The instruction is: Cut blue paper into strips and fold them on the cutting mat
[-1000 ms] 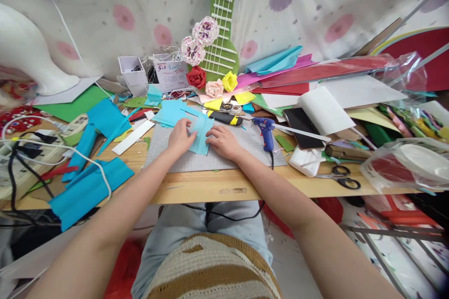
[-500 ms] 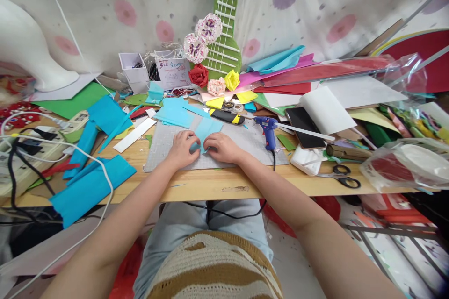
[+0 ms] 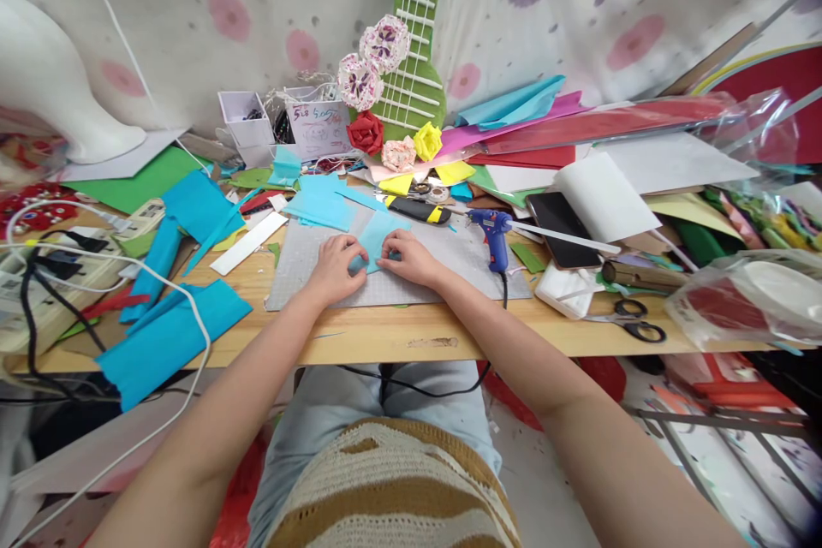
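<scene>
From where I stand, a wooden counter (image 3: 360, 341) crowded with craft supplies runs from side to side, with a seated person's bare forearms reaching in over its near edge. At the far left, a white cable crosses some folded bright blue paper (image 3: 160, 351) that hangs over that edge; next comes a white strip (image 3: 249, 245) lying at a slant. A small stack of light blue paper (image 3: 318, 205) rests at the back of a gray mat (image 3: 466, 261). The left hand (image 3: 337, 270) is low over the mat, its thumb and forefinger bent together on the near left edge of a light blue sheet (image 3: 384, 231). That sheet lies on the mat, reaching away from between the two hands. The right hand (image 3: 411, 261) faces the left, fingers curled in and seemingly pinching the sheet's near right side. The step in hand looks like folding or rolling the near end of the sheet; the next move seems to call for small, even finger pressure from both sides so the thin paper stays straight. Behind the hands stand paper flowers and a green guitar shape (image 3: 411, 107); a black-and-yellow knife (image 3: 420, 211) lies just beyond the sheet. Farther right come a blue glue gun (image 3: 493, 240), a dark phone (image 3: 545, 212), black-handled scissors (image 3: 644, 331) and a clear plastic bag (image 3: 764, 308).
</scene>
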`<state>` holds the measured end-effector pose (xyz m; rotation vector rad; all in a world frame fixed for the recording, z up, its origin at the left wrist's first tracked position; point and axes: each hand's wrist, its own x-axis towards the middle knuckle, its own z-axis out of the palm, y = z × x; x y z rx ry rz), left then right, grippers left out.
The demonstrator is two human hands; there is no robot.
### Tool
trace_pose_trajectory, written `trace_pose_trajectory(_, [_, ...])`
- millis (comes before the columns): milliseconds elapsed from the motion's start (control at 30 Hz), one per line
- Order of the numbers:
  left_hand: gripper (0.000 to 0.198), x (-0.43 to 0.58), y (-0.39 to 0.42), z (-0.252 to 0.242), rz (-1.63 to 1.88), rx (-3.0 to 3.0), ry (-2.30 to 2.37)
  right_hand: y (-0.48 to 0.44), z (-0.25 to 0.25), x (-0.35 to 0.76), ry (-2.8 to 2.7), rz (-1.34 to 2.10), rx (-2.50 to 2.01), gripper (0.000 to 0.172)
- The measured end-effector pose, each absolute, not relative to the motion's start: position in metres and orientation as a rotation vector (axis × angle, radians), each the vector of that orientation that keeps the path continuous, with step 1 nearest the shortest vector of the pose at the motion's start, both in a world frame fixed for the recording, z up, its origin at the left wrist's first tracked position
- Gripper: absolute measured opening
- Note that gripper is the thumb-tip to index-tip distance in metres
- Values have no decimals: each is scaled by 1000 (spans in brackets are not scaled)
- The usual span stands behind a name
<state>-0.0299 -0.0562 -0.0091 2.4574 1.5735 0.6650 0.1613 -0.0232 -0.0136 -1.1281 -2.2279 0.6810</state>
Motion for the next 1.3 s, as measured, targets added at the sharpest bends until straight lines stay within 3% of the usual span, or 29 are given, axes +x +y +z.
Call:
trace_pose_trajectory(633, [17, -29, -57, -7, 647, 2449, 1583, -31, -18, 147, -2244, 456, -1300, 6])
trace_pose_trajectory(833, [10, -25, -52, -8, 665, 2429, 1642, -32, -17, 147, -2244, 452, -1295, 7])
trace_pose_trajectory(1300, [18, -30, -48, -10, 551, 2476, 1568, -31, -20, 149, -2245, 478, -1295, 10])
